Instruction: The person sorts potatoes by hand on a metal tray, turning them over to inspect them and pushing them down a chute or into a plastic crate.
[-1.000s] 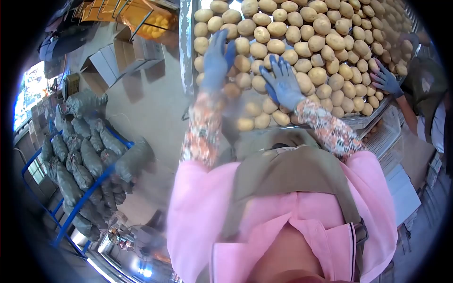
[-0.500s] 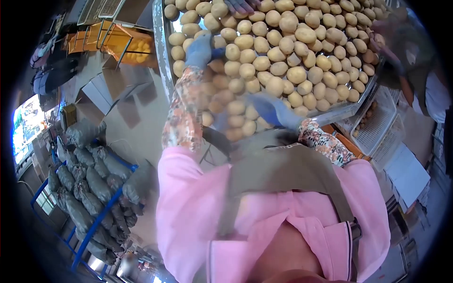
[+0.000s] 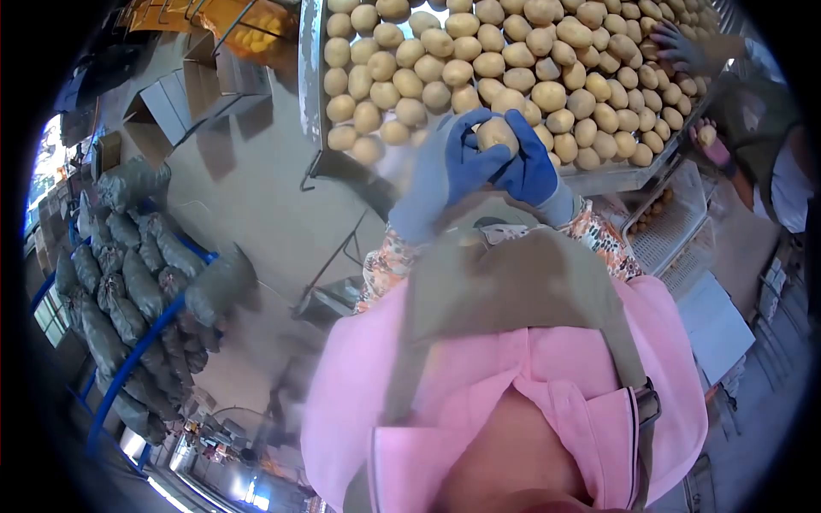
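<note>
Two hands in blue gloves meet in front of the person's chest and share one potato (image 3: 498, 134) between them. The left hand (image 3: 440, 175) comes from the left side, with its fingers (image 3: 469, 137) curled and pressed close together against the potato. The right hand (image 3: 532, 167) closes on it from the other side, its fingers bent over the top. The potato is lifted in the air, just above the near edge of the table (image 3: 305, 85), and it touches only the gloves. On the table lie many loose potatoes (image 3: 479, 64) in one dense layer, close beside each other. At the far right corner a co-worker's hand (image 3: 680, 47), also gloved, rests on these potatoes. Just beside the table on the right stands a white crate (image 3: 676, 222). On the left, well apart from the hands, grey sacks (image 3: 137, 282) are piled on a blue cart (image 3: 128, 368), and open cardboard boxes (image 3: 197, 94) stand on the floor near the table.
</note>
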